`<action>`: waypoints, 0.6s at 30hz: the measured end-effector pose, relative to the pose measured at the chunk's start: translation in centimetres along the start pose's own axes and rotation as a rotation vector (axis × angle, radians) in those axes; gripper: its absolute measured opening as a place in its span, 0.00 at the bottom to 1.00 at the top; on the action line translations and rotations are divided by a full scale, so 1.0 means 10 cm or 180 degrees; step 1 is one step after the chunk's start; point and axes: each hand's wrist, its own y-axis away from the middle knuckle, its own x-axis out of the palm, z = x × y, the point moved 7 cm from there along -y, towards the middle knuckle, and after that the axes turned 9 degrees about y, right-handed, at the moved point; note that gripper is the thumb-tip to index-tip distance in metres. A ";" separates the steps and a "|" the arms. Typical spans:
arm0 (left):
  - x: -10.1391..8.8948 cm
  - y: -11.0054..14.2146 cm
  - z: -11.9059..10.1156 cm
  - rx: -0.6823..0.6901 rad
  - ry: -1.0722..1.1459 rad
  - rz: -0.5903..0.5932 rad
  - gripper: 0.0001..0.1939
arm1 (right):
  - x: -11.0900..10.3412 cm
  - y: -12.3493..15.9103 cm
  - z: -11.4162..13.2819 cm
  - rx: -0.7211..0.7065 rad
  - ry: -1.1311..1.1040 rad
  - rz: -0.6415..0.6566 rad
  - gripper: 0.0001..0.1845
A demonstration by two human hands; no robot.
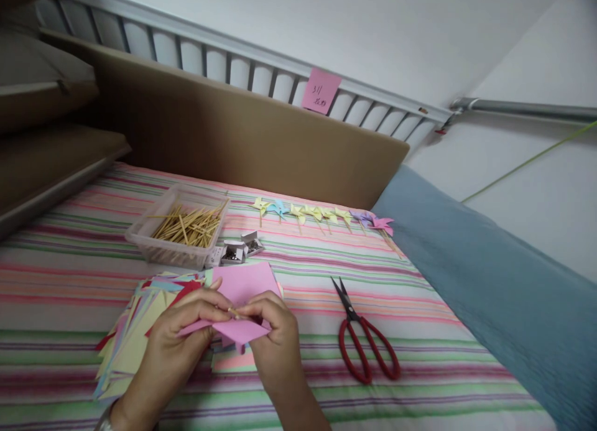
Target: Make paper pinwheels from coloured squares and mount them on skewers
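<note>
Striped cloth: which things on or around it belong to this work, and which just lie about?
Likely the work's: held pink paper, wooden sticks, small open boxes, scissors, paper pinwheels, stacked coloured paper.
Likely just there: brown board, pink note, grey pipe.

And there in front of you, a handwritten "311" on the pink note (321,91), its lower line too blurred to read! Nearer you, the small white box (214,257) carries marks too small to make out.
</note>
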 end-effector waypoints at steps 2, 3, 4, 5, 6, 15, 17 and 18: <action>0.00 0.00 0.01 0.0009 -0.0014 0.0018 0.09 | 0.00 0.00 0.00 -0.0007 0.0005 -0.0005 0.09; 0.00 0.00 0.01 0.0011 -0.0027 0.0028 0.10 | 0.00 0.00 0.00 -0.0004 0.0010 -0.0007 0.09; 0.00 0.00 0.01 0.0015 -0.0040 0.0025 0.10 | 0.00 0.01 0.01 0.0003 0.0017 -0.0004 0.09; 0.00 0.01 0.01 0.0017 -0.0055 0.0028 0.10 | 0.00 0.01 0.01 0.0006 0.0023 -0.0006 0.08; 0.00 0.01 0.01 0.0020 -0.0067 0.0028 0.10 | 0.00 0.01 0.01 -0.0003 0.0022 -0.0014 0.09; 0.00 0.00 0.00 0.0033 -0.0095 -0.0035 0.09 | -0.02 0.00 0.05 -0.0164 0.0035 -0.0035 0.09; 0.00 0.00 -0.01 0.0026 -0.0075 -0.0058 0.09 | -0.02 0.00 0.06 -0.0156 0.0062 -0.0022 0.08; 0.00 0.00 0.00 0.0016 -0.0063 -0.0066 0.09 | -0.01 0.01 0.06 -0.0139 0.0072 -0.0011 0.08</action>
